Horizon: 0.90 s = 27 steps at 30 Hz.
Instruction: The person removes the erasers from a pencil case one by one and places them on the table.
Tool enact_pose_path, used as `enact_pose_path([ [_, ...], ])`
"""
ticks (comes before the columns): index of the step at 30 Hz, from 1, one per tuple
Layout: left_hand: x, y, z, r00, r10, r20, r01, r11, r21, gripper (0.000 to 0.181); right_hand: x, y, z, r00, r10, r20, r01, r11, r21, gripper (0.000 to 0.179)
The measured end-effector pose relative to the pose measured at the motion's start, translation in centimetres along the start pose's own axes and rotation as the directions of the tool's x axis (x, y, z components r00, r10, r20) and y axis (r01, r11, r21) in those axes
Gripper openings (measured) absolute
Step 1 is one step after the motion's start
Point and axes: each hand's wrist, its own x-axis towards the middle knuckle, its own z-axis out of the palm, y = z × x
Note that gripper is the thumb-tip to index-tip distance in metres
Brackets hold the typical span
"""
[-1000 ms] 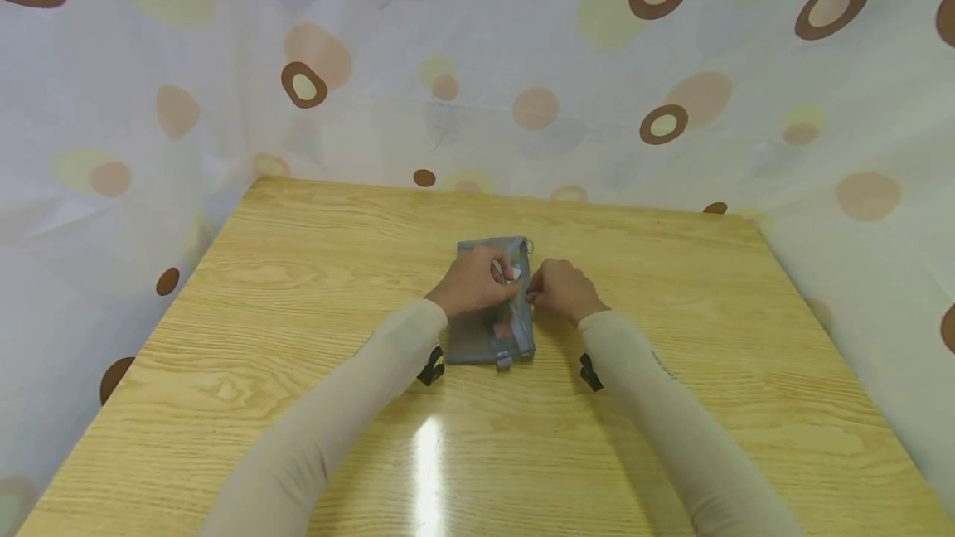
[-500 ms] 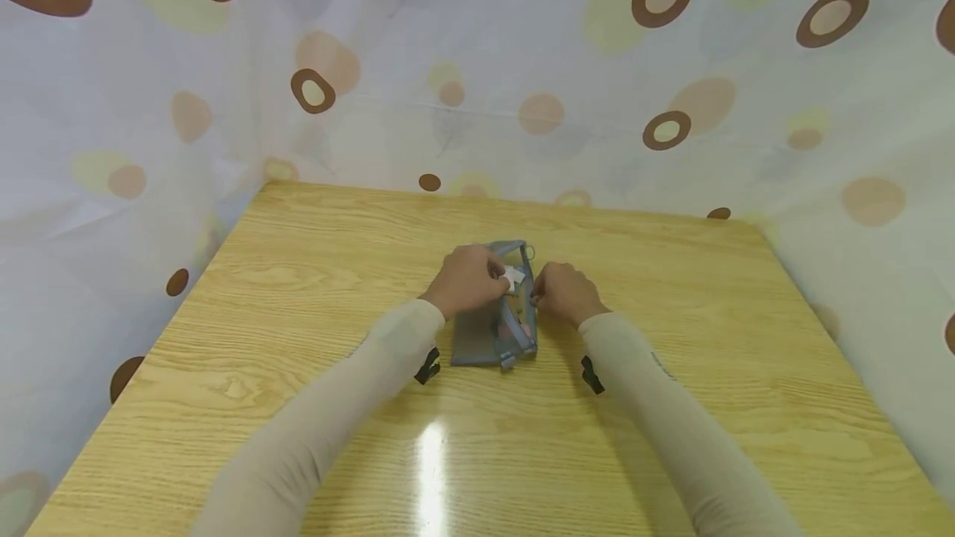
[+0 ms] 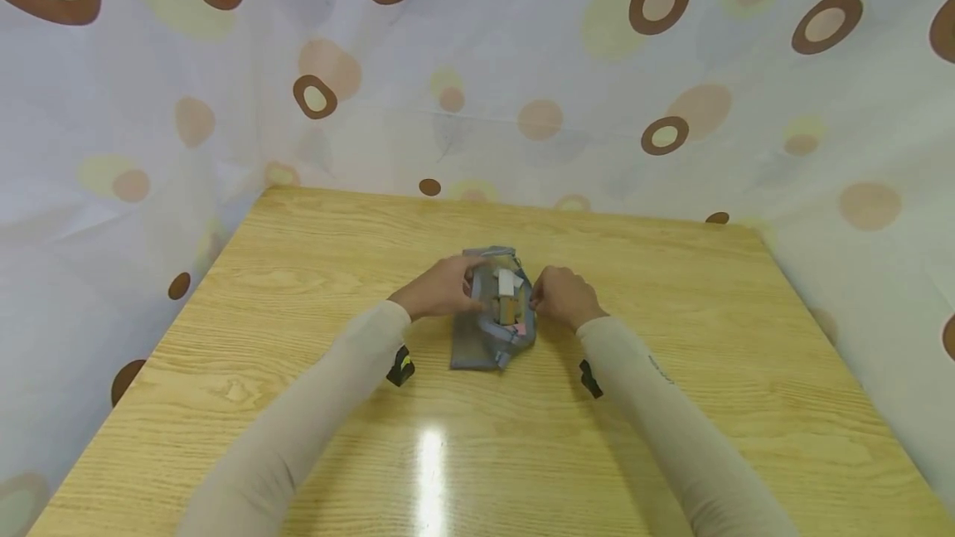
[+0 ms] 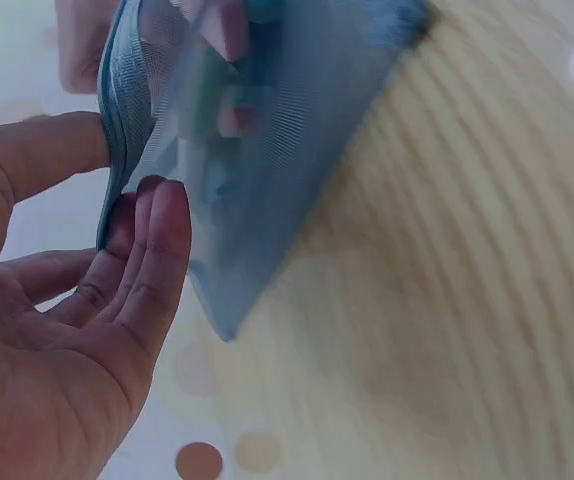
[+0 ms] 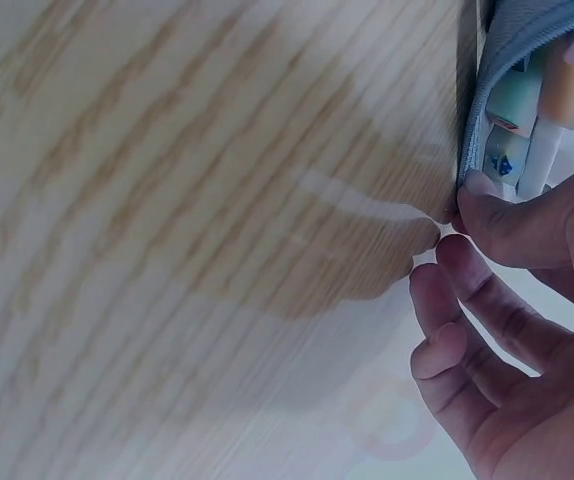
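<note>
Pouch [image 3: 468,346] lies on the table [image 3: 336,272], nearer its far edge than the person; blue-grey mesh, mouth gaping upward. Left hand [image 3: 438,287] is on the pouch's left side, thumb and fingers spread apart. Left wrist view: thumb at the lip on one side, fingertips on the mesh across from it, digits loose rather than clenched. Right hand [image 3: 564,297] is at the pouch's right edge, thumb and fingertips drawn narrow, pinching the lip; remaining fingers loosely bent just beside it.

Inside the pouch mouth: white block [image 3: 506,282] toward the far end, orange block [image 3: 508,311] just nearer, pink piece [image 3: 520,328] by the near right corner. Green piece [image 5: 515,100] shows too, in the right wrist view. Exact count: can't tell, mesh and hands cover part.

Small tab [image 3: 502,360] sticks out at the pouch's near edge. Pouch's near left corner lies flat on wood; near right corner bunches up.

Room: wood runs wide to left and right of the pouch, with a long stretch on the near side between the sleeves [image 3: 664,413]. Far side is the tighter one: short strip of wood, then dotted cloth [image 3: 492,65].
</note>
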Motion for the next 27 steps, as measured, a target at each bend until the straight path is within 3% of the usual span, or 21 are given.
enact_pose_path([
  [9,-1.1,-3.1,0.7,1.000,-0.016,0.001,0.016,0.985,-0.172,0.089,-0.3,-0.1,0.1,1.000,-0.004,-0.002,0.004,1.000,0.005,0.011],
  [27,-1.7,-4.7,1.2,0.997,-0.054,0.048,0.067,0.941,-0.332,0.094,-0.2,0.0,0.2,1.000,0.004,-0.012,-0.004,1.000,-0.003,0.011],
])
